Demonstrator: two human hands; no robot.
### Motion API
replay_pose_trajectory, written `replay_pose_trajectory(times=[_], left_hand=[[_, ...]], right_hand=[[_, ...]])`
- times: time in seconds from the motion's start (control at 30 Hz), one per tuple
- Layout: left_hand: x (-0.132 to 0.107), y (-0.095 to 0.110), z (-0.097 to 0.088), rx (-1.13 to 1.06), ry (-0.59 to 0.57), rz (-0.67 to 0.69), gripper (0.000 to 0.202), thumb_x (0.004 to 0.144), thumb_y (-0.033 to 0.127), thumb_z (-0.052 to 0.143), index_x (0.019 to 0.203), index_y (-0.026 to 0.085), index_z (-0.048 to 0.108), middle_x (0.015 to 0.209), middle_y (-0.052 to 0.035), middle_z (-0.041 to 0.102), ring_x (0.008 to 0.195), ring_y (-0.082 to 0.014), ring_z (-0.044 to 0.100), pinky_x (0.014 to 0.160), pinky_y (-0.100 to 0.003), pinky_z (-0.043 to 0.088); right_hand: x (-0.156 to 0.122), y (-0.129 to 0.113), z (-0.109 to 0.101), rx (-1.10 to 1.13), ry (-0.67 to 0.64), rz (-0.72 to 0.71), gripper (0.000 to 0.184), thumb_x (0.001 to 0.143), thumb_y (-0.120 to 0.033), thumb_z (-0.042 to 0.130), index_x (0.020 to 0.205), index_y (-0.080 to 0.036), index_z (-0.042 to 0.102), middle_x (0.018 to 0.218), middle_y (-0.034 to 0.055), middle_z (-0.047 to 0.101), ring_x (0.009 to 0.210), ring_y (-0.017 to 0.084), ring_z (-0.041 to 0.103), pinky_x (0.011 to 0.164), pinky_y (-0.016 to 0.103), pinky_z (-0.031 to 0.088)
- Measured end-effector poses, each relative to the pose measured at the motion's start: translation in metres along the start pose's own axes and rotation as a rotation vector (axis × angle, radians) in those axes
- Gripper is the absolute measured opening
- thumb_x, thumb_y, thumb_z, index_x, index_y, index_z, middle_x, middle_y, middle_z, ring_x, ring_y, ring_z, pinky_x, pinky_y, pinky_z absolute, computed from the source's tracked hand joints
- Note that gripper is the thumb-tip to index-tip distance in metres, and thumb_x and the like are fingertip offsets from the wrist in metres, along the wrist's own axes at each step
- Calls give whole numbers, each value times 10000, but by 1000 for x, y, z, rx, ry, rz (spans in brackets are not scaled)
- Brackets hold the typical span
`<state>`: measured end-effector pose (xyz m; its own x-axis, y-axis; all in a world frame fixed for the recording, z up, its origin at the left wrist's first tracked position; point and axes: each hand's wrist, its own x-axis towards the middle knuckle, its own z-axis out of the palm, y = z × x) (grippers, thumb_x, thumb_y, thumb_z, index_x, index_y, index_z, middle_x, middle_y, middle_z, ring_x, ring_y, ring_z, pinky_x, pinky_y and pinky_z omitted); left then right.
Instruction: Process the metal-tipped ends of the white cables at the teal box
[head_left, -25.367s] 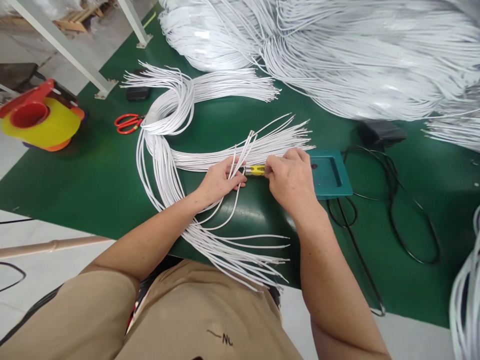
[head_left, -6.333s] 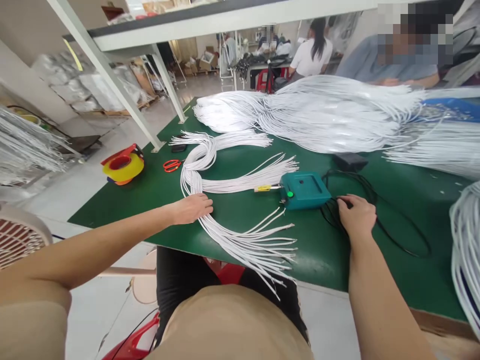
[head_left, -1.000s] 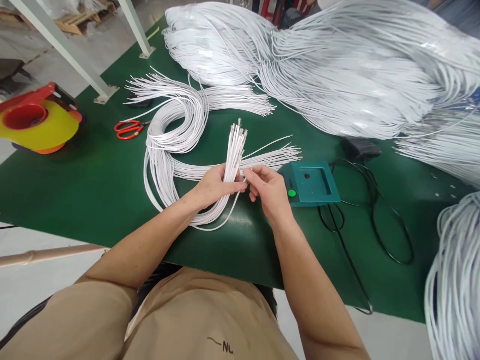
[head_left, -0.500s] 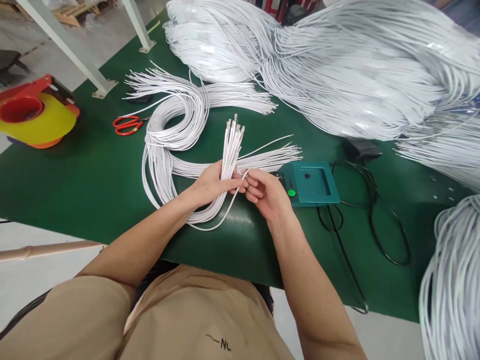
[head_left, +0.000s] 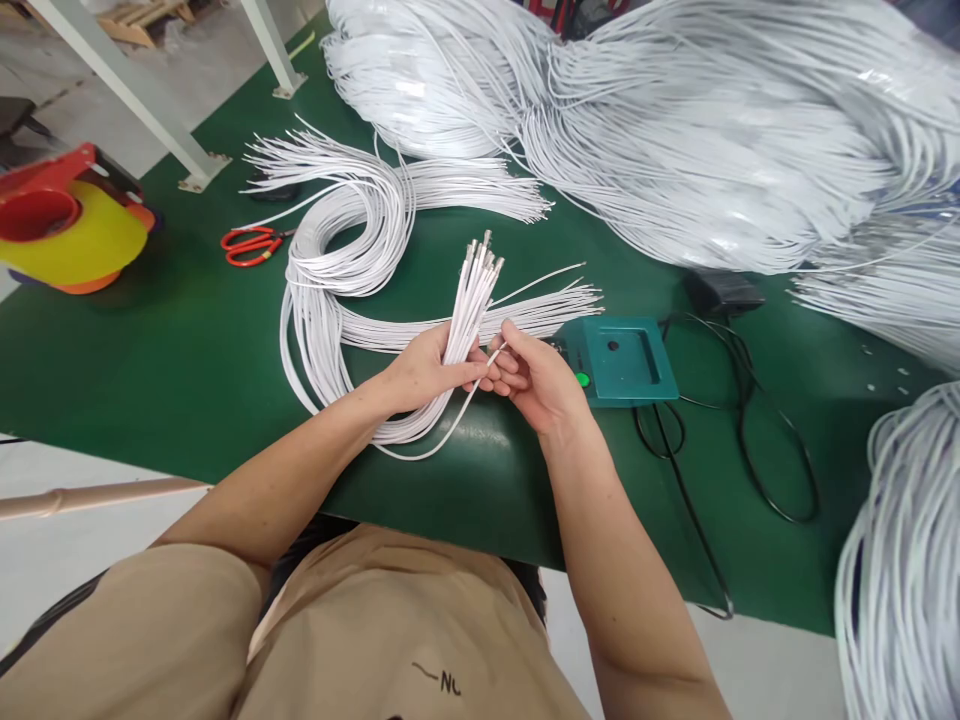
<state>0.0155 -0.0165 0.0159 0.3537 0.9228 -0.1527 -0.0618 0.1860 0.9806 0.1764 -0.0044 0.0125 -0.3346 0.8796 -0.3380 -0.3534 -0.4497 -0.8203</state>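
On the green felt-topped bench (head_left: 150, 360), the left hand (head_left: 427, 372) grips a bunch of thin white cables (head_left: 469, 310) near the front edge. The right hand (head_left: 536, 380) is just beside it. A flat teal plastic box (head_left: 626, 358) sits right of both hands. Red-handled metal scissors (head_left: 247, 244) lie far left. A big heap of white cables (head_left: 712, 130) lies behind.

Cable-assembly shop floor, factory rather than home. Evidence: long bench with green mat (head_left: 135, 360), bulk white cable heaps (head_left: 712, 130) along the far side, cut cable bundles (head_left: 337, 270) with metal-tipped ends, teal tester box (head_left: 626, 355) with lit green button and black leads, red scissors (head_left: 251, 243), steel frame legs (head_left: 127, 95) on base plates. Red/yellow item (head_left: 67, 230) at left edge: possibly a tape dispenser, partly cropped.
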Motion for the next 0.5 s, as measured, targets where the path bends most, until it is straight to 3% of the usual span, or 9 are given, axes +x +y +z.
replay_pose_trajectory(times=[0.2, 0.37, 0.5], left_hand=[[0, -1, 0, -60, 33, 32, 266, 748, 195, 726, 874, 153, 496, 754, 10, 640, 667, -115, 662, 639, -240, 514], [0, -2, -1, -121, -12, 66, 394, 772, 200, 710, 1111, 170, 510, 811, -15, 682, 739, -146, 687, 642, -240, 507], [0, -2, -3, -123, -18, 41, 535, 742, 209, 734, 1233, 183, 523, 842, -12, 675, 737, -144, 677, 651, -249, 508]], right_hand=[[-3, -1, 2, 48, -13, -30, 335, 690, -461, 793, 777, -165, 664, 538, -89, 408, 441, 35, 291, 468, 191, 365], [-6, -4, 4, -69, 70, -112, 311, 722, -468, 747, 721, -168, 665, 599, -26, 558, 511, 74, 452, 518, 227, 430], [-8, -6, 6, -196, 125, -181, 201, 689, -338, 757, 783, -166, 711, 584, -31, 585, 523, 85, 495, 555, 242, 467]])
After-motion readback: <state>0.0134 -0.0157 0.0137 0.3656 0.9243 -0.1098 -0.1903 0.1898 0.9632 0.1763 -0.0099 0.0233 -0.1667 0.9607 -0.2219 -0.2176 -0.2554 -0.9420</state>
